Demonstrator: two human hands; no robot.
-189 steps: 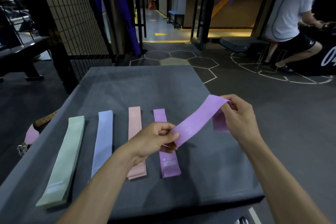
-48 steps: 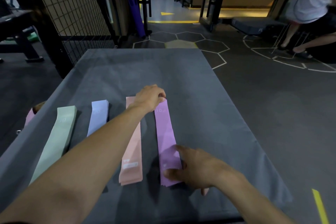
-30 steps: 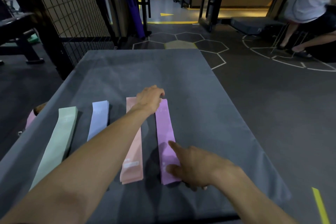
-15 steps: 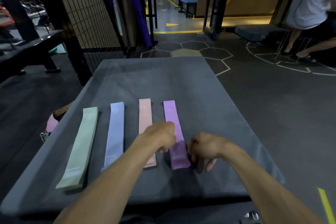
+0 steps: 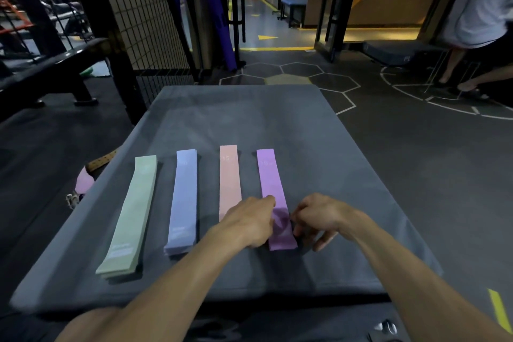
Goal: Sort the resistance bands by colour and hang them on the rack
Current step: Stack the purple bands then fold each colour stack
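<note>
Four flat stacks of resistance bands lie side by side on the grey table (image 5: 319, 147): green (image 5: 130, 216), blue (image 5: 183, 197), pink (image 5: 229, 178) and purple (image 5: 270, 183). My left hand (image 5: 247, 222) sits over the near end of the pink stack, its fingers curled, with the fingertips at the purple stack's left edge. Whether it pinches the band is hidden by the knuckles. My right hand (image 5: 319, 219) hovers at the purple stack's right edge, fingers loosely curled and spread, holding nothing. No rack can be identified.
A black wire-mesh panel (image 5: 138, 8) stands beyond the table's far left corner. A pink strap with a buckle (image 5: 83, 183) hangs off the table's left side. A person (image 5: 477, 8) sits at the far right. Dark gym floor surrounds the table.
The purple band that both hands held up now lies on the purple stack. Both hands have drawn back from its far and near ends to flank its near end.
</note>
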